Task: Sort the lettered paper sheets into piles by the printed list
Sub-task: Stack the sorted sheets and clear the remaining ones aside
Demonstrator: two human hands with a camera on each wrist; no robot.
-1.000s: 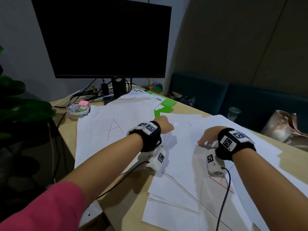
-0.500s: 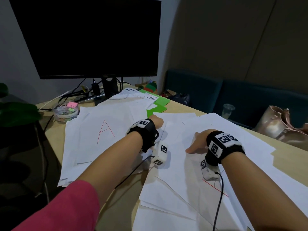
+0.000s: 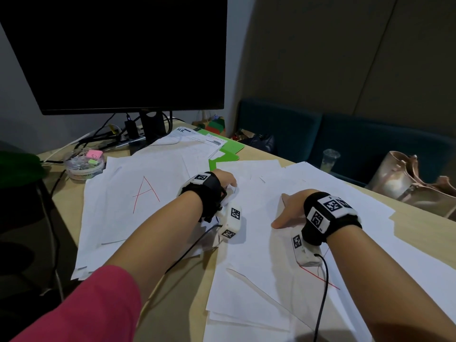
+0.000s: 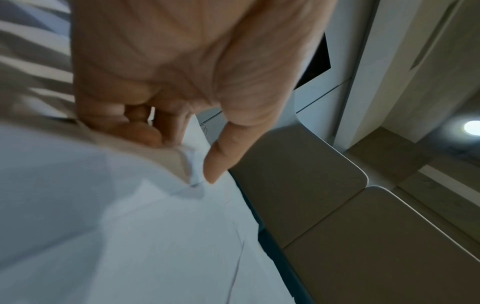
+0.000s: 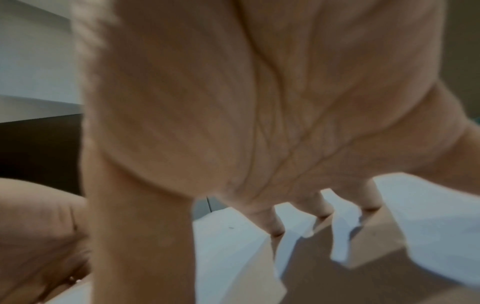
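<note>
Two spreads of white sheets cover the desk. The left pile [image 3: 118,218] shows a red letter A [image 3: 145,196] on top. My left hand [image 3: 225,180] is at the left edge of the right pile [image 3: 259,267]; in the left wrist view its curled fingers [image 4: 145,133] and thumb [image 4: 221,160] pinch the raised edge of the top sheet [image 4: 187,164]. My right hand [image 3: 287,211] lies flat on that pile, and its straight fingers [image 5: 275,222] press the paper. A red pen stroke [image 3: 320,277] shows beneath my right wrist. The printed list [image 3: 197,141] lies near the monitor foot.
A dark monitor [image 3: 118,53] stands at the back with cables beneath it. A clear tub of clips [image 3: 84,164] is at the back left, and green folders [image 3: 227,151] poke out behind the papers. A plastic cup [image 3: 330,159] and a bag [image 3: 407,183] sit beyond the desk's right edge.
The head view has swung left and down. Both hands stay on the right pile. The right hand has slid slightly toward me with its thumb spread.
</note>
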